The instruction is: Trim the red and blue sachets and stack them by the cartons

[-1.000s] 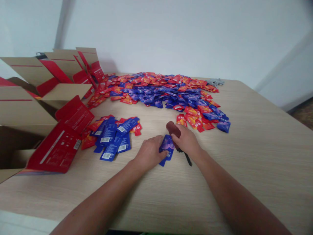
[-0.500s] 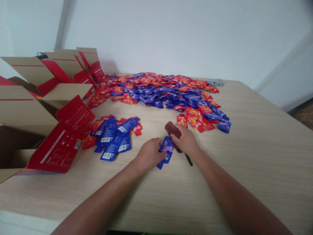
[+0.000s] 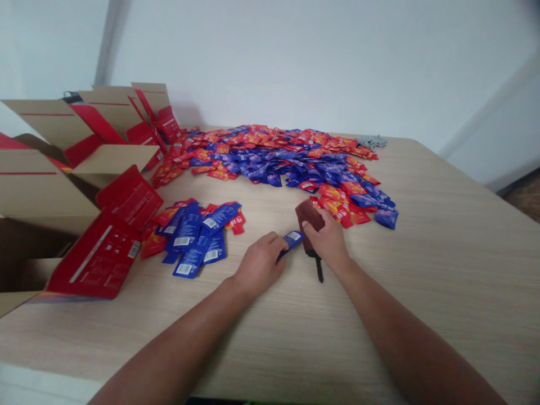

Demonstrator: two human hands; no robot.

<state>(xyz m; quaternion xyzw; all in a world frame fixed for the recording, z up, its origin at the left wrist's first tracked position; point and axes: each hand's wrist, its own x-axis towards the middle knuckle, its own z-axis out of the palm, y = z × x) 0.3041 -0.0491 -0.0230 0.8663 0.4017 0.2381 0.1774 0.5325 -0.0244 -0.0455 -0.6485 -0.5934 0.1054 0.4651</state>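
Note:
My left hand (image 3: 258,263) is closed on a blue sachet (image 3: 291,240), held edge-on just above the wooden table (image 3: 442,270). My right hand (image 3: 327,239) is wrapped round a dark brown tool (image 3: 307,216) whose thin black end (image 3: 318,272) sticks out toward me. The two hands sit close together near the table's middle. A small heap of mostly blue sachets (image 3: 194,236) lies to the left of my left hand. A large spread of red and blue sachets (image 3: 287,160) covers the far part of the table.
Open cardboard boxes with red flaps (image 3: 84,185) stand along the left edge, one red flap (image 3: 99,256) lying flat on the table. A small grey object (image 3: 371,140) rests at the far end of the big pile. A pale wall rises behind.
The blue sachet has turned from flat between both hands to edge-on in my left hand. My right hand with the brown tool has shifted slightly right and away.

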